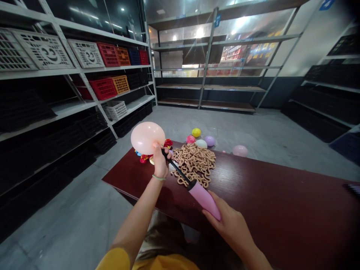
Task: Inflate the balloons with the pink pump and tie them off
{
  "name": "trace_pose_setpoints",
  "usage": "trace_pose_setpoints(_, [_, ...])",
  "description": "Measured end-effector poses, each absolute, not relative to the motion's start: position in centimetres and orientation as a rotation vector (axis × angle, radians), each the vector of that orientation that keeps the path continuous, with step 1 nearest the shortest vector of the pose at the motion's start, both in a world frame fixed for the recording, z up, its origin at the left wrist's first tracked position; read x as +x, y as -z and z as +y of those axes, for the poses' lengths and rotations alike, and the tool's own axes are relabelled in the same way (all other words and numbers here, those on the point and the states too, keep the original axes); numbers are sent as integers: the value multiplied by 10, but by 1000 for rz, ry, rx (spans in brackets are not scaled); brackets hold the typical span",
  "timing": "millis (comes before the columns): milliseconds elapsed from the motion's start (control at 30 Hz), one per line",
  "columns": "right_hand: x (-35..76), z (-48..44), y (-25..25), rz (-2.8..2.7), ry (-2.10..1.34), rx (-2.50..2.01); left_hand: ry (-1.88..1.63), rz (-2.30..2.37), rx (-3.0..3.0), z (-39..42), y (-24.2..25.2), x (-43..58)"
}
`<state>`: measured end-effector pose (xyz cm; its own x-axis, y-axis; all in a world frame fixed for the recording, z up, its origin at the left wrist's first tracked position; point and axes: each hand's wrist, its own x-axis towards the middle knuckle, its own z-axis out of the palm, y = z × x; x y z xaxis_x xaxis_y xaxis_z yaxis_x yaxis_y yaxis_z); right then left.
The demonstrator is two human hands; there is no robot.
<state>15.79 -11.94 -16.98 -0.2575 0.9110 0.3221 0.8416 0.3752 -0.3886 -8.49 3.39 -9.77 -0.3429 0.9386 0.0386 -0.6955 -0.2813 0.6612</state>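
A pale pink balloon, partly inflated and round, sits at the nozzle end of a hand balloon pump. My left hand is closed around the balloon's neck and the pump's black nozzle. The pump has a pink barrel and a dark rod, which shows pulled out between my hands. My right hand grips the lower end of the pink barrel. Just beyond my left hand, small red and coloured uninflated balloons lie on the table, partly hidden. A heap of tan, curly loops lies beside the pump.
The dark red table runs to the right, with a dark object at its edge. Several inflated balloons are past its far side, and a pink one is on the floor. Shelves with crates stand left; a rack stands behind.
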Motion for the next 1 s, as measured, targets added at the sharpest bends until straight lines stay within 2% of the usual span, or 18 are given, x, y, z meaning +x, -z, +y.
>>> trace_pose_setpoints(333, [96,-90,151,-2091,-315,-1625,-1682,718,520,11,118,-58])
trace_pose_setpoints(667, [159,-126,172,-2092,-262,-1489,-1760,665,527,34,102,-71])
trace_pose_setpoints(1000, [152,-116,143,-2074,-241,-1587,-1790,607,476,41,88,-65])
